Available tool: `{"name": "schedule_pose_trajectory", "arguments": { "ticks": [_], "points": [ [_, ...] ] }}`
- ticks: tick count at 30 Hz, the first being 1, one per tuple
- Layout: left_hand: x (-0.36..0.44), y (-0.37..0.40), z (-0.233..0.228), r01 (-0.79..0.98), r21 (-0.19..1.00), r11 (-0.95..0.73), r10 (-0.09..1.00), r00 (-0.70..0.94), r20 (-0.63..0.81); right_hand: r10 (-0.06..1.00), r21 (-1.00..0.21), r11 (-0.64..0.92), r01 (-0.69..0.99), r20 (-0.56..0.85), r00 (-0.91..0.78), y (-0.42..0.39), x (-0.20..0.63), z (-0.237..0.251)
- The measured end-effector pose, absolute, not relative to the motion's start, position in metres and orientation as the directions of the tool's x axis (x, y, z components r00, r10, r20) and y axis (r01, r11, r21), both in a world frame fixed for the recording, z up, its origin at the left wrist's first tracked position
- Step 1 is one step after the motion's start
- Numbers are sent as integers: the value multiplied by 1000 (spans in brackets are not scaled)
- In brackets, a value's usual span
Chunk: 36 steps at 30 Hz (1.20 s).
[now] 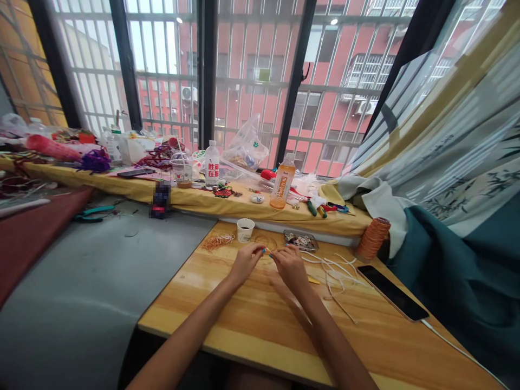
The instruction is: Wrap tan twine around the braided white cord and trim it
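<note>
Above the wooden table (pixel 244 330), my left hand (pixel 248 261) and my right hand (pixel 289 265) meet with fingertips pinched. Between them runs a short piece of thin pale cord (pixel 267 250), held at both ends; its exact kind is too small to be sure of. Just beyond my hands stand a paper cup (pixel 245 232) with dark contents and a clear tray (pixel 300 241) of small mixed pieces. A pile of thin orange strands (pixel 216 242) lies left of the cup. White cords (pixel 333 276) spread out to the right of my right hand.
A cone of orange thread (pixel 372 240) and a phone (pixel 393 292) with a white cable are at the right. On the yellow-covered sill stand an orange drink bottle (pixel 283 181), a water bottle (pixel 212 164) and green-handled pliers (pixel 311 208). Teal-handled pliers (pixel 95 213) lie on the grey surface.
</note>
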<state>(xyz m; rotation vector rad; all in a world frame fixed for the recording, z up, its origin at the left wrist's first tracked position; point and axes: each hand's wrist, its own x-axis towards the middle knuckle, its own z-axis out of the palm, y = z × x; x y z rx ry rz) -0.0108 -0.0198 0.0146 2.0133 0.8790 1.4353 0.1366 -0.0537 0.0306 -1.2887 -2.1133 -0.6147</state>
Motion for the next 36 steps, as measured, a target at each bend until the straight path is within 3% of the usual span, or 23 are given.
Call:
{"name": "schedule_pose_trajectory", "arguments": {
  "ticks": [6, 13, 19, 23, 32, 36],
  "points": [
    [-11, -17, 14, 187, 759, -623, 780, 221, 586, 691, -97, 440, 893, 671, -268, -56, 136, 35],
    [-11, -14, 13, 152, 790, -594, 799, 229, 556, 829, -345, 440, 829, 510, -228, -56, 133, 37],
    [-11, -10, 8, 102, 810, -577, 805, 241, 543, 872, -546, 444, 711, 445, -203, -53, 136, 37],
    [-11, -11, 9, 112, 805, -583, 799, 257, 543, 877, -544, 432, 719, 438, -196, -54, 134, 37],
    [-11, -23, 16, 226, 684, -694, 713, 347, 609, 862, -351, 352, 868, 482, -155, -56, 131, 36],
    [-10, -24, 15, 224, 682, -696, 708, 370, 601, 854, -307, 349, 886, 494, -165, -56, 131, 35]
  ]
}}
